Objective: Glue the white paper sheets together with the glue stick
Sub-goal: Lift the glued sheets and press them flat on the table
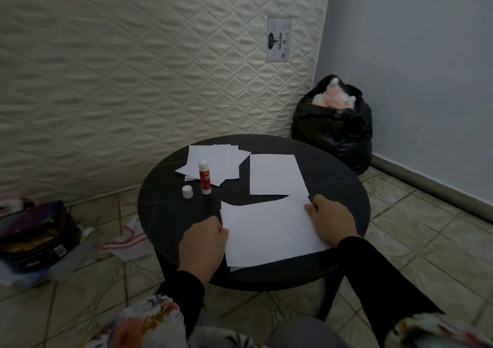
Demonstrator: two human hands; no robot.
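Two stacked white sheets (269, 230) lie at the near edge of the round black table (165, 203). My left hand (204, 243) grips their left edge. My right hand (329, 218) presses on their right edge, fingers curled over the far right corner. A red-and-white glue stick (205, 177) stands uncapped and upright at the table's middle left, with its white cap (187, 191) beside it. A single white sheet (276, 174) lies behind the stacked pair. A loose pile of white sheets (216, 162) sits at the far left of the table.
A quilted mattress (133, 67) leans against the wall behind the table. A stuffed black plastic bag (333, 126) stands on the tiled floor at the right corner. A dark round case (32, 235) and a white cloth (128, 238) lie on the floor to the left.
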